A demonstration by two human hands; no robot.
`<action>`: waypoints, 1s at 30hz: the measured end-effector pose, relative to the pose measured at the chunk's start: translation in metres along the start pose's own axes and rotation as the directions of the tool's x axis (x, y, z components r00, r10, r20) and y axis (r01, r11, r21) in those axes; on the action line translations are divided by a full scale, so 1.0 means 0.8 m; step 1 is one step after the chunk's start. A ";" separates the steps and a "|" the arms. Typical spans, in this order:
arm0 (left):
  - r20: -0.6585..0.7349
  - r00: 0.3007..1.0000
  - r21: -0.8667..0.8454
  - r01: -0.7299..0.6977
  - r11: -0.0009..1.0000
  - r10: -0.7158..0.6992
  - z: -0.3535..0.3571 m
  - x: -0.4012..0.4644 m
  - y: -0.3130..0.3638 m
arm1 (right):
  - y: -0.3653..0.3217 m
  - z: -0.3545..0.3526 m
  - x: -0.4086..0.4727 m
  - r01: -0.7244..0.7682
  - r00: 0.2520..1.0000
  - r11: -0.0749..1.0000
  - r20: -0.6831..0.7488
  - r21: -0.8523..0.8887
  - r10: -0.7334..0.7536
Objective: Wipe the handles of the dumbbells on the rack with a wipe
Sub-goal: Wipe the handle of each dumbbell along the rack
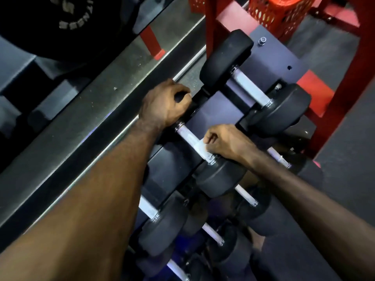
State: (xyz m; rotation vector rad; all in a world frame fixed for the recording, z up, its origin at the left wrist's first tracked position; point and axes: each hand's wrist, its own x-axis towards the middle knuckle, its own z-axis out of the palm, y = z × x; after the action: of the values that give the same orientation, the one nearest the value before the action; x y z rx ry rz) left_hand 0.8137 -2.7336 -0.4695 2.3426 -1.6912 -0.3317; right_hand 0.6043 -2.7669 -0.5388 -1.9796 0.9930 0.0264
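Nearest my view, both bare forearms reach in from the bottom edge over the lower tiers of the dumbbell rack (211,110), where several dumbbells with rounded matte black rubber heads and thin bright steel bars lie in slanting rows.

My right hand (223,142) sits on the chrome handle (188,136) of the middle dumbbell, fingers curled and pinching a small white wipe (203,146) against the bar, close to the near black head (221,177). The wipe looks thin and crumpled, wrapped partly over the metal. The bare stretch of handle beyond it shows fine knurling and a ringed collar at the far end.

My left hand (165,104) is farther up, fingers curled over the far head of that same dumbbell; the head is almost wholly hidden under the palm, so I see only a dark sliver between the knuckles.

Beyond that lies another dumbbell (255,92) with thick, smooth round heads and a short polished handle, resting on the rack's flat dark grey steel plate, which carries a bolt near its top corner.

Farther off stand glossy red-painted steel posts (211,23) and a red perforated basket (278,11). To the left runs a mirror (60,63) with a dull metal ledge along its base.
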 end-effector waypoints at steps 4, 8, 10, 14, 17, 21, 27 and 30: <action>-0.099 0.995 -0.012 0.031 0.999 -0.032 0.000 0.001 0.004 | -0.017 0.004 0.006 -0.027 0.999 0.999 0.023 0.047 0.026; -0.125 0.990 -0.027 0.067 0.997 -0.069 0.005 0.001 0.004 | -0.033 0.006 0.032 -0.012 0.998 0.997 0.063 0.078 0.007; -0.124 0.988 -0.044 0.088 0.995 -0.093 0.006 0.001 0.005 | -0.023 0.002 0.027 -0.019 0.994 1.000 0.110 0.012 0.017; -0.127 0.986 -0.047 0.103 0.994 -0.108 0.006 0.001 0.005 | 0.001 -0.005 0.025 -0.056 0.982 0.998 0.184 0.022 0.051; -0.124 0.987 -0.041 0.100 0.994 -0.105 0.005 0.001 0.005 | -0.015 -0.001 0.044 -0.064 0.990 0.962 0.138 0.264 0.028; -0.124 0.986 -0.046 0.108 0.993 -0.113 0.006 0.001 0.006 | -0.006 0.004 0.049 -0.090 0.985 0.940 0.166 0.328 0.036; -0.128 0.986 -0.059 0.100 0.993 -0.107 0.007 0.001 0.004 | 0.003 0.005 0.059 -0.202 0.937 0.885 0.346 0.420 0.050; -0.124 0.988 -0.070 0.086 0.994 -0.094 0.008 0.003 0.002 | -0.021 0.012 0.078 -0.186 0.957 0.857 0.286 0.480 0.047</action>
State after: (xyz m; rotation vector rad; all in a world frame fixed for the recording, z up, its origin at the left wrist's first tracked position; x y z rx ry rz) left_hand 0.8107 -2.7369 -0.4752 2.3450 -1.4981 -0.2439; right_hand 0.6612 -2.7947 -0.5560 -1.3903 0.8389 0.0893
